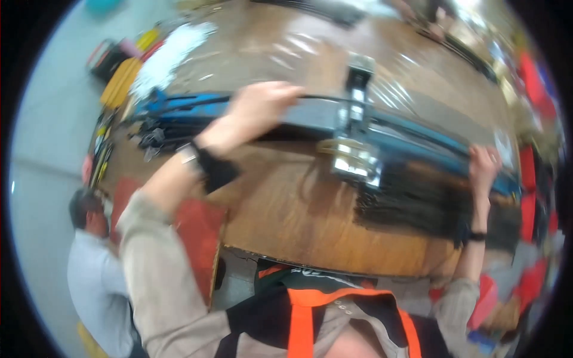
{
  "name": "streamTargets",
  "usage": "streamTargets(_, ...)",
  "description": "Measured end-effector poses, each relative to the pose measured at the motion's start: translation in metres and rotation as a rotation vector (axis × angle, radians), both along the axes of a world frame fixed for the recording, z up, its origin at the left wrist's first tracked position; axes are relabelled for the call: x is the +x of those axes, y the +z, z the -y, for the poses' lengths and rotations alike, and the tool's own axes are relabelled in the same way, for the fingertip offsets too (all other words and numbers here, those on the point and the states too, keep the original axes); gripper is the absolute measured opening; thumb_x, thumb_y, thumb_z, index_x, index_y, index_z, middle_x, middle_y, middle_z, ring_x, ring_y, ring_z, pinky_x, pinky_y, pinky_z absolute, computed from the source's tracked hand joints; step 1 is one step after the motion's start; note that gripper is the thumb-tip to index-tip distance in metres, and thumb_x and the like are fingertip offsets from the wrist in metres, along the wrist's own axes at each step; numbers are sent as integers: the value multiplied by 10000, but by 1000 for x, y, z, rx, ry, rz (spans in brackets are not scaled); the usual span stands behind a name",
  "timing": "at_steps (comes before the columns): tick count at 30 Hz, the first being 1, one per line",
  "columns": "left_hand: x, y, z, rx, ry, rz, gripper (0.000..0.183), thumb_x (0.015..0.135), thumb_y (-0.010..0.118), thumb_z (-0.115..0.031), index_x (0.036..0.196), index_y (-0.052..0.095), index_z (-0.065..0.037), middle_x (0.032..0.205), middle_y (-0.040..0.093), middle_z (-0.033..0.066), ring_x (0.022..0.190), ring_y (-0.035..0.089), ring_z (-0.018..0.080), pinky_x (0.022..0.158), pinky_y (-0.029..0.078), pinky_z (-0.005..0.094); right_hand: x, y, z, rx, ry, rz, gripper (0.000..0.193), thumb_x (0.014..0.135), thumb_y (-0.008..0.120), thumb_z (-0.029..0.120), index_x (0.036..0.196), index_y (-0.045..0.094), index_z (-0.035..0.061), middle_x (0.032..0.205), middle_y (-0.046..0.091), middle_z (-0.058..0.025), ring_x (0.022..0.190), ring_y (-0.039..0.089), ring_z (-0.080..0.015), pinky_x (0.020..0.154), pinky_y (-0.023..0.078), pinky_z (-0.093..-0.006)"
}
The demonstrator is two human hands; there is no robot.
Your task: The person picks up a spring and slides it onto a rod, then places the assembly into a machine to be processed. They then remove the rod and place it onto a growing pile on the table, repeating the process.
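Note:
A long thin black strip (324, 96) runs across a blue-grey bench fixture (310, 113), passing by a shiny metal clamp-like block (356, 119) in the middle. My left hand (258, 110) is closed around the strip, left of the block. At the fixture's right end my right hand (484, 166) is curled, apparently around the strip's other stretch; motion blur hides exactly what lies in its fingers. Beneath and left of my left hand, several black strips (179, 125) rest along the fixture's blue end (156, 102). A dark bundle of strips (418, 200) lies between the block and my right forearm.
The wooden table (286, 209) has a curved-looking front edge close to my body. Clear plastic sheeting (286, 51) covers its far part. A person (98, 268) is low at the left, beside a red panel (200, 232). Yellow and black items (119, 83) stand beyond the left edge.

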State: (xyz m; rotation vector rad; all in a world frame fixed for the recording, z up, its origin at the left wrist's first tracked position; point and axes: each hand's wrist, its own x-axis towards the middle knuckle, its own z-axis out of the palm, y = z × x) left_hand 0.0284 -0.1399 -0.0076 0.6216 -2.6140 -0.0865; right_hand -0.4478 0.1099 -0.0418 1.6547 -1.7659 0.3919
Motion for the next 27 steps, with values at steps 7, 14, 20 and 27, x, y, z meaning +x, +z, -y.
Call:
streamTargets(7, -67, -32, 6, -40, -110, -13, 141, 923, 578, -198, 866, 555, -71, 774, 611, 124, 743, 622, 336, 649, 504, 440, -31, -31, -19, 17, 0, 109, 99, 908, 611, 140, 914, 632, 43, 831, 605, -116, 861, 570, -310, 818, 429, -418)
streamTargets(14, -73, -34, 2, 67, -40, 28, 257, 951, 547, -275, 828, 556, -49, 724, 601, 137, 745, 617, 363, 667, 493, 463, -29, -40, -12, 11, -21, 236, 104, 931, 590, 121, 940, 622, 22, 856, 611, -125, 880, 569, -314, 826, 433, -417)
streamTargets(20, -85, -33, 6, 231, 11, 112, 313, 966, 510, -301, 789, 561, -48, 745, 641, 181, 765, 629, 398, 688, 483, 498, -26, -42, -13, -55, -15, 245, 94, 932, 593, 122, 928, 612, 30, 863, 603, -117, 883, 560, -308, 827, 429, -408)
streamTargets(27, -86, -42, 0, 81, 13, -4, 292, 958, 526, -302, 812, 576, -53, 762, 612, 143, 782, 610, 365, 709, 486, 468, -17, -42, -9, -80, -9, 262, 97, 931, 599, 129, 926, 610, 33, 870, 600, -111, 897, 557, -304, 839, 424, -406)
